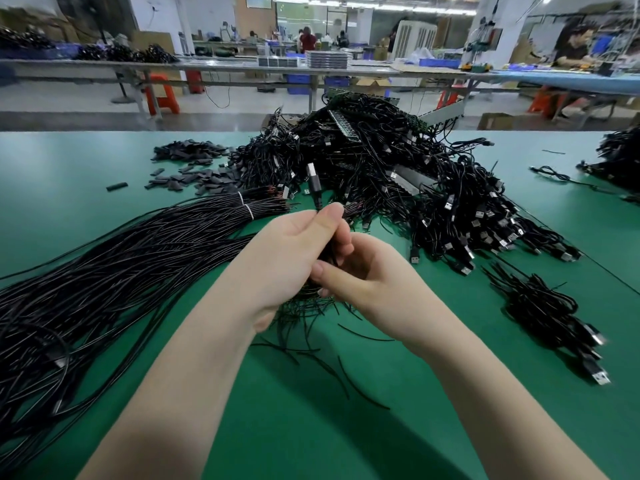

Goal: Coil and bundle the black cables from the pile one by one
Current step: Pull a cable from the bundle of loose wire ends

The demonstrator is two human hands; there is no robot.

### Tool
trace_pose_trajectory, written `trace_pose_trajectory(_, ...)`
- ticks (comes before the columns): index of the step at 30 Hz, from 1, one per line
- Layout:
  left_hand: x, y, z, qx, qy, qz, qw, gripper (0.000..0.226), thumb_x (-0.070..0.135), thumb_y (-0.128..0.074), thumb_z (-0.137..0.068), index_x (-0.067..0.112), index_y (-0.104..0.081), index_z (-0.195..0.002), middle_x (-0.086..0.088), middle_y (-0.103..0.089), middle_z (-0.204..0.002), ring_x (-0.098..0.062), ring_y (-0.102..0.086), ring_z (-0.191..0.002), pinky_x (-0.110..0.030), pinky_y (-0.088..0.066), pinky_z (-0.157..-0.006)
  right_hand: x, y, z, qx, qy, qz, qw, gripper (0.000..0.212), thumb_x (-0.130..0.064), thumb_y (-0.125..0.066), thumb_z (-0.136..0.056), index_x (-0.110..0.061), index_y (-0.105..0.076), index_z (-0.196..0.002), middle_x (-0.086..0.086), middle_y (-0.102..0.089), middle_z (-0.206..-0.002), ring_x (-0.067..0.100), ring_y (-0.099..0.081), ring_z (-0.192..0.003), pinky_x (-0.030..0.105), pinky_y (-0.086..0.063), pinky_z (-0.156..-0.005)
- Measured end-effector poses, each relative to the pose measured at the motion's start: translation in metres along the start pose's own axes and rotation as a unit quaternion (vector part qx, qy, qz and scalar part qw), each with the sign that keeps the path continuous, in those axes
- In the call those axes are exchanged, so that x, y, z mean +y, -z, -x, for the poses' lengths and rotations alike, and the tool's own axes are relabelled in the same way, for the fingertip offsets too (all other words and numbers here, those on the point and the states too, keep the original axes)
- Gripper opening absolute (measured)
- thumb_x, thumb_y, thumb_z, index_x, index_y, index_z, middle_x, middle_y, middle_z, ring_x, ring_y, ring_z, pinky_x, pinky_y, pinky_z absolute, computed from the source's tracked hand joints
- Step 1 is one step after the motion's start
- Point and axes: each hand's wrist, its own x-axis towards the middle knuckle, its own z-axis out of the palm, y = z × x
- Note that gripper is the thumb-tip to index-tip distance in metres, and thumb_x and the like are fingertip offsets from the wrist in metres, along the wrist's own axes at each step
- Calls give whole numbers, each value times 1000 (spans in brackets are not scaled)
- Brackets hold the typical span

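Both hands working one black cable, just in front of the big pile.

I see the left hand point(294, 251) curled tight round a coiled cable point(311, 303), thumb pinching on top to lock the loops; the right hand point(363, 271) pinches the same coil from the other side, probably to feed the next turn. A USB plug point(312, 178) pokes up beyond the fingers. The loose pile point(398, 174) sits beyond on the green tabletop point(346, 427), straight tied cables point(104, 271) to my left, finished bundles point(550, 313) to the right.
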Motion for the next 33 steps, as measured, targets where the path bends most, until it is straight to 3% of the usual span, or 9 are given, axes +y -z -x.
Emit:
trace_pose_trajectory(5, -11, -5, -4, 21, 10, -22, 999, 43, 42, -49, -97, 28, -63, -60, 7, -61, -67, -5, -57, -64, -10, -45, -56, 7, -13, -1, 28, 30, 103, 994, 16, -37, -56, -82, -37, -49, -97, -20, -57, -70, 1, -51, -61, 15, -38, -59)
trace_pose_trajectory(11, -15, 0, -10, 59, 15, -43, 997, 49, 44, -43, -100, 31, -64, -58, 17, -63, -64, 7, -54, -58, -5, -40, -57, 3, -4, -1, 25, 21, 203, 979, 16, -33, -47, -98, -18, -53, -100, -9, -53, -69, 17, -57, -66, 34, -46, -62)
trace_pose_trajectory(15, -17, 1, -14, 55, 84, 40, 994, 50, 48, -40, -100, 32, -64, -60, 16, -65, -82, -2, -54, -68, -26, -34, -74, -2, -2, -2, 44, -5, 268, 962, 26, -39, -44, -99, -17, -56, -103, -6, -54, -69, 22, -59, -67, 34, -45, -60)
trace_pose_trajectory(20, -24, -5, -19, 86, 104, 146, 980, 50, 41, -45, -101, 24, -65, -59, 10, -66, -78, -6, -52, -62, -29, -33, -73, 9, -7, -4, 111, -12, 515, 850, 36, -51, -26, -100, -19, -39, -91, -3, -42, -73, 27, -42, -64, 33, -28, -50)
trace_pose_trajectory(23, -28, -6, -18, 60, 146, 164, 974, 45, 41, -46, -100, 21, -78, -75, 6, -70, -84, -11, -56, -76, -28, -39, -75, 25, -4, -11, 94, -34, 461, 882, 27, -38, -28, -103, -18, -37, -88, 5, -50, -76, 30, -44, -64, 34, -32, -54)
trace_pose_trajectory(26, -24, 6, -11, -31, 202, 162, 965, 43, 43, -51, -92, 13, -70, -115, -3, -69, -117, -13, -64, -105, -26, -48, -91, 42, 7, -21, 72, -99, 318, 940, 32, -30, -31, -104, -14, -48, -82, 4, -54, -70, 24, -47, -60, 31, -34, -58)
trace_pose_trajectory(28, -24, 13, -7, -41, 160, 40, 985, 43, 40, -60, -88, 18, -64, -124, 2, -62, -130, -6, -63, -111, -20, -52, -90, 53, 18, -22, 57, -176, 147, 972, 36, -29, -32, -104, -15, -50, -76, -3, -42, -57, 15, -36, -46, 26, -29, -49)
trace_pose_trajectory(30, -27, 16, -7, -5, -4, -256, 967, 39, 38, -63, -91, 33, -59, -130, 16, -58, -129, 8, -56, -112, -12, -45, -93, 59, 29, -18, 11, -242, -34, 970, 34, -32, -33, -104, -15, -48, -79, -7, -32, -52, 10, -24, -40, 21, -21, -42)
trace_pose_trajectory(33, -32, 9, -18, -57, -174, -621, 762, 76, 47, -64, -88, 34, -26, -152, 8, -28, -158, -11, -24, -144, -35, -26, -115, 62, 36, -12, -108, -254, -93, 957, 33, -35, -33, -104, -17, -46, -80, -7, -24, -53, 9, -16, -41, 18, -17, -40)
